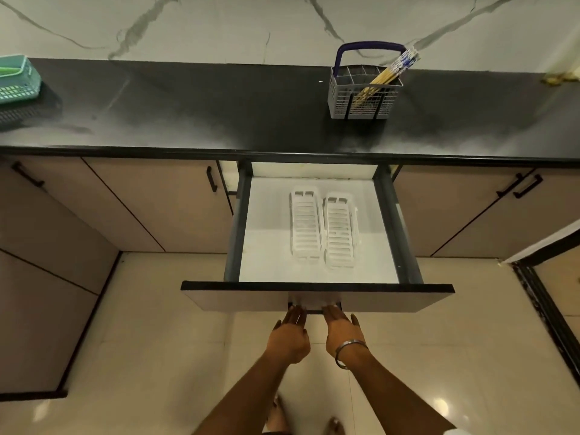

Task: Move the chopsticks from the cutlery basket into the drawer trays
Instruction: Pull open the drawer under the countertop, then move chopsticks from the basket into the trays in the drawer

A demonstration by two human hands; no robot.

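Chopsticks (386,77) lean in the grey mesh basket (364,97); both flat hands (315,332) touch the drawer's handle (314,310).

Counted from the drawer (317,287): one drawer, pulled out. Inside it, two white trays, the left tray (305,226) and the right tray (340,229), side by side. Below its front, two hands, left hand (290,337) and right hand (340,335). Above it on the counter, one basket (364,92) holding one bundle of chopsticks (387,75), too tight to count singly. Far up-left of it, one green crate (17,80).
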